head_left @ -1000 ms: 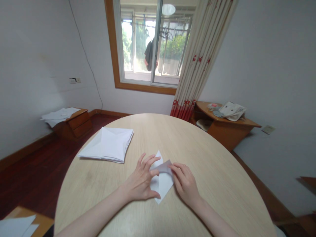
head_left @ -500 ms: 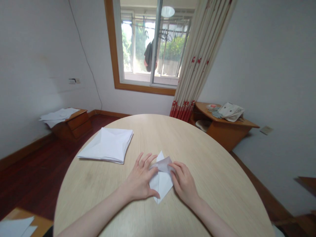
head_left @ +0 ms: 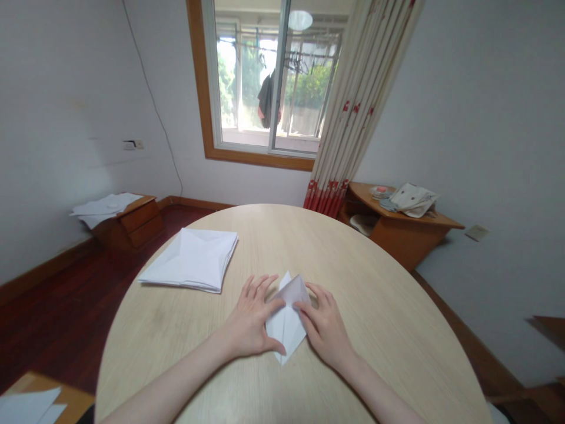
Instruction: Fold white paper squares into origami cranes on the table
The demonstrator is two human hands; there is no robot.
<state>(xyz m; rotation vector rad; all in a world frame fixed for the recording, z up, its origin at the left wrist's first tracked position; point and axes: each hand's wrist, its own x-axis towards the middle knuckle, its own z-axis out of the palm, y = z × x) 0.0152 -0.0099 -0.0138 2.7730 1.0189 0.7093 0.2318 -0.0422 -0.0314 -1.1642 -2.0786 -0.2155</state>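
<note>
On the table in front of me lies a small sheet of white paper folded into a kite shape, its points toward and away from me. An upper flap stands partly raised. My left hand holds the paper down from the left, its thumb on the lower part and its index finger at the flap's base, the other fingers spread. My right hand grips the flap's right side, thumb at its base and fingers behind its right edge. The fingertips behind the flap are partly hidden.
A stack of folded white paper lies at the left of the round wooden table. Beyond the table stand a low drawer cabinet with papers, a corner shelf with a cloth bag, and a curtain by the window.
The right hand's thumb has moved inward to the flap's base and its fingers around the right edge. The flap stands more upright and pointed. The left hand has barely shifted.
</note>
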